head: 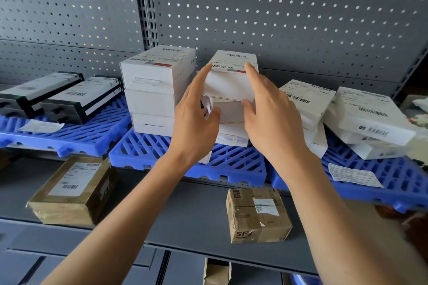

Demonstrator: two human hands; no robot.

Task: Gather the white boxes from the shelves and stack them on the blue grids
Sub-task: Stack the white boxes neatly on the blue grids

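A stack of white boxes (228, 90) stands on the middle blue grid (162, 152). My left hand (196, 113) presses against the stack's left side, index finger up on the top box's left edge. Against the right side rests my right hand (271, 118), index finger on the top box's label and thumb on the front. Both hands clasp the stack between them. Another stack of three white boxes (152, 90) stands just to the left on the same grid. More white boxes (370, 120) lie loosely piled on the right blue grid (393, 183).
Black-and-white flat boxes (60, 97) lie on the left blue grid (76, 136). Two brown parcels (71, 190), (257, 214) sit on the grey shelf (176, 213) in front of the grids. A grey pegboard wall (278, 18) backs the shelf. Paper labels (354, 174) lie on the grids.
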